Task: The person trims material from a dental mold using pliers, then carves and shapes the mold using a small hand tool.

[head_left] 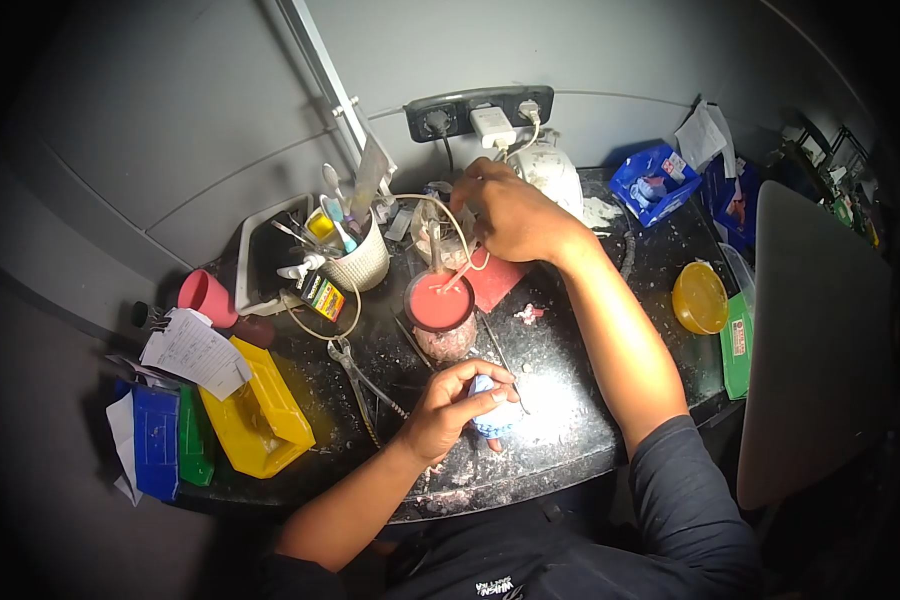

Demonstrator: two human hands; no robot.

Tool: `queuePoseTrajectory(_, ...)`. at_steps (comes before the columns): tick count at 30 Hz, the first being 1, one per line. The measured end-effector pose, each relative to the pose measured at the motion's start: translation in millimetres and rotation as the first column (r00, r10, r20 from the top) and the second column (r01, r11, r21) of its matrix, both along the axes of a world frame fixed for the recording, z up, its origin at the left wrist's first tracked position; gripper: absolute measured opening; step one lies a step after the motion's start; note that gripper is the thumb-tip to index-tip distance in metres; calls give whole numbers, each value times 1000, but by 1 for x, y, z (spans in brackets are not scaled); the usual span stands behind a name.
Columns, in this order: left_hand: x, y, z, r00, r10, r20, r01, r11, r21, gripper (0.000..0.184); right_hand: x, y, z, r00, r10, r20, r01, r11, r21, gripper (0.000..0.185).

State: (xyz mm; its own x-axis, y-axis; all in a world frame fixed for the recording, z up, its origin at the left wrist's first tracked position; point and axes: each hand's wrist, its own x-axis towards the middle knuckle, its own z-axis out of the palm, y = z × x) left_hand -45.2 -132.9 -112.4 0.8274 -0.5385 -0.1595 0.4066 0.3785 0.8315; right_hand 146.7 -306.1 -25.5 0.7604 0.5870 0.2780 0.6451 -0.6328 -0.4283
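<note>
The left hand (448, 410) has its thumb and fingers closed around a blue and white thing (492, 424), just on the person's side of the pink-topped jar (440, 303), maybe to keep it steady. The right hand (520, 215) reaches behind the jar, near a see-through tub (425, 240); I cannot tell if its bent fingers hold anything. Left of the jar, a pale pot (363, 268) keeps brushes standing up, likely so they are easy to grab

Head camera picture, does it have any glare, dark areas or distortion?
Head view: harsh white glare washes out the benchtop beside the blue-and-white piece in the left hand; head view, edges: the corners fall to black, and seam lines on the wall look bowed.
</note>
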Motion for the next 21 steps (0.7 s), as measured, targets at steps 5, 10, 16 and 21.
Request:
queuePoseTrajectory(5,0,0,-1,1000,-5,-15,5,1000,-18,26,6,1,-15,998,31,50,-25,993,-118,34)
queuePoseTrajectory(10,1,2,0,1000,-8,-24,8,999,-35,25,0,1,-1,999,-1,-42,-3,995,-103,47)
queuePoseTrajectory(16,2,3,-2,999,-13,-30,12,999,-41,25,6,0,-8,996,-1,85,3,1000,-15,53)
queuePoseTrajectory(21,2,4,-1,1000,-9,-30,8,998,-55,25,5,3,-12,997,17,72,-12,998,-67,56)
